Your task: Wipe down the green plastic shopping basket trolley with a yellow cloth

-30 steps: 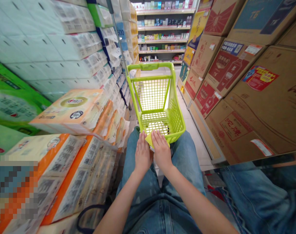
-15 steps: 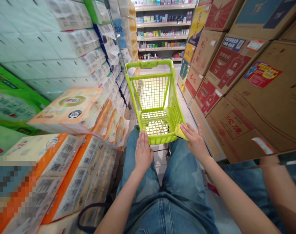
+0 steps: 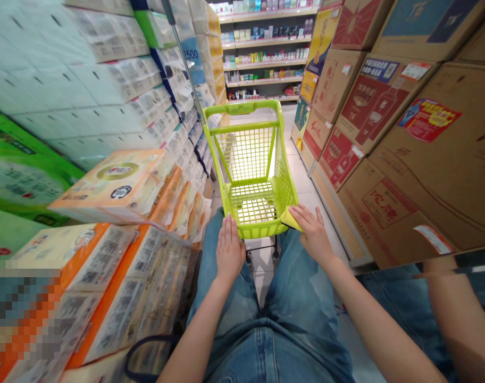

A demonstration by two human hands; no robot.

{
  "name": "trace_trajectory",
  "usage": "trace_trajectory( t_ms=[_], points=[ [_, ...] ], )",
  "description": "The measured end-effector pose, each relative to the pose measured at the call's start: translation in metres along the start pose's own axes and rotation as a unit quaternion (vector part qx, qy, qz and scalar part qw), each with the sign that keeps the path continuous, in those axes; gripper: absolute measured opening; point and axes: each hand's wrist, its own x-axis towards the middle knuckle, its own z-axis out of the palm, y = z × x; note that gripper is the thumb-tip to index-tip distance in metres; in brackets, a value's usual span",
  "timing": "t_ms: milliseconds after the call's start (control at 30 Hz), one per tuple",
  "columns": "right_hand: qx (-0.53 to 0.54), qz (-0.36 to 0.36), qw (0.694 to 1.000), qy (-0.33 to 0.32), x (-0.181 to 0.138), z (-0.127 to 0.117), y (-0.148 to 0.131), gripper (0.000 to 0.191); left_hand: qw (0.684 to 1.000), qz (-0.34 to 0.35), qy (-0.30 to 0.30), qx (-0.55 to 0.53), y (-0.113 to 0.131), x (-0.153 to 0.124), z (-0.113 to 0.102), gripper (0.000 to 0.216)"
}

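Note:
A lime-green shopping cart (image 3: 284,181) stands in the aisle right in front of my knees, empty. My right hand (image 3: 314,234) presses a small yellow cloth (image 3: 289,218) against the cart's near right corner, fingers stretched over it. My left hand (image 3: 228,250) lies flat on my left knee, fingers together and extended, its tips close to the cart's near rim. I am low down, in blue jeans (image 3: 274,319).
Stacked packs of tissue paper (image 3: 123,181) line the left side. Brown cardboard cartons (image 3: 390,133) are piled along the right. Shelves of small goods (image 3: 262,58) close the far end of the tiled aisle (image 3: 306,186). A mirrored panel low right reflects an arm and jeans.
My right hand has carried the yellow cloth from the middle of the cart's near rim to its right corner. The left hand has stayed on my knee.

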Motion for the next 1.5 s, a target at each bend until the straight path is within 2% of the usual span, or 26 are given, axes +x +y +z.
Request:
trace_trajectory(
  t_ms=[167,333,533,667,767,833,933,1067,1333,1500],
  points=[
    [0.006,-0.002,1.0,0.011,0.006,0.006,-0.001,0.068,1.0,-0.001,0.005,-0.014,-0.008,0.014,0.005,0.072],
    [0.006,0.016,0.999,0.032,0.022,0.027,-0.015,0.067,0.999,-0.016,0.005,-0.041,-0.032,0.041,0.015,0.066],
    [0.01,0.012,1.0,0.004,0.066,0.06,-0.052,0.062,0.989,-0.099,0.027,-0.103,-0.082,0.105,0.035,0.067],
    [-0.009,-0.001,1.0,-0.01,0.11,0.086,-0.084,0.049,0.972,-0.166,0.003,-0.169,-0.118,0.159,0.05,0.077],
    [-0.026,0.003,1.0,-0.011,0.14,0.105,-0.107,0.042,0.967,-0.181,-0.004,-0.179,-0.133,0.187,0.062,0.087],
    [-0.036,0.007,0.999,-0.013,0.154,0.113,-0.119,0.041,0.965,-0.185,-0.007,-0.188,-0.137,0.196,0.067,0.084],
    [-0.045,0.001,0.999,-0.02,0.162,0.117,-0.13,0.04,0.962,-0.185,-0.013,-0.203,-0.142,0.198,0.069,0.078],
    [-0.041,-0.005,0.998,-0.037,0.156,0.113,-0.139,0.041,0.958,-0.185,-0.017,-0.218,-0.149,0.193,0.063,0.079],
    [-0.029,-0.049,0.996,-0.07,0.141,0.112,-0.174,0.041,0.956,-0.184,-0.018,-0.228,-0.169,0.167,0.037,0.072],
    [-0.018,-0.075,0.995,-0.063,0.124,0.112,-0.197,0.042,0.954,-0.184,-0.021,-0.235,-0.183,0.148,0.019,0.076]
  ],
)
